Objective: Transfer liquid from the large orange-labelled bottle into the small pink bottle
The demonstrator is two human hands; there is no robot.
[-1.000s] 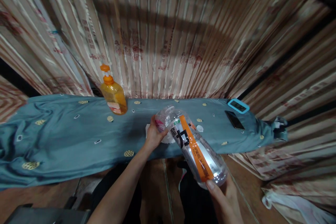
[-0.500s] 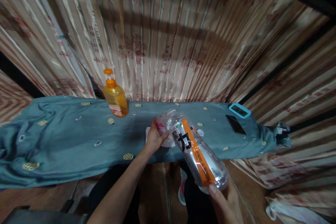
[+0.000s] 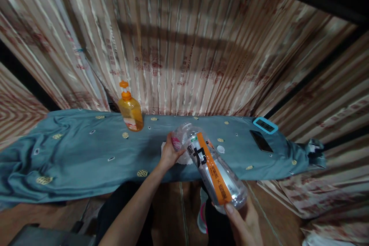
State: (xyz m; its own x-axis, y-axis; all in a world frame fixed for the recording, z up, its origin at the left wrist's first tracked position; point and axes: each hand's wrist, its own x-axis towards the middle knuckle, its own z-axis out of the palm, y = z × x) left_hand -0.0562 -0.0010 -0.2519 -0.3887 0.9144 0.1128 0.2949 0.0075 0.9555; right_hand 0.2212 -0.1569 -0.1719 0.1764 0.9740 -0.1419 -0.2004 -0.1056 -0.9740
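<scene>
In the lower right of the frame, the right hand point(image 3: 245, 219) has its grip around the base end of a large clear bottle point(image 3: 211, 169), thumb by the lower end of its orange label. Near the middle, the left hand point(image 3: 170, 155) has its grip around a clear container point(image 3: 177, 140) with a pink marking, beside the bottle's upper end; clear plastic overlaps there, so I cannot tell whether the two touch. The bottle slants from lower right toward the centre, partly over the surface point(image 3: 86, 153).

To hold this well, I would keep the left wrist still, carry the weight from the base and change the tilt slowly, squeezing neither thin wall.

Under the left hand lies a white sheet point(image 3: 184, 159); a white disc point(image 3: 220, 149) lies just right of the bottle. Farther out stand a pump bottle point(image 3: 131, 114), left of centre, and, at right, a phone point(image 3: 261, 141) and a blue-rimmed clock point(image 3: 265, 125).

Against the frame a second ago, both grips match; the pump bottle appears lower and farther right, seemingly from a turn of the head, and more of a shoe point(image 3: 202, 211) shows below
</scene>
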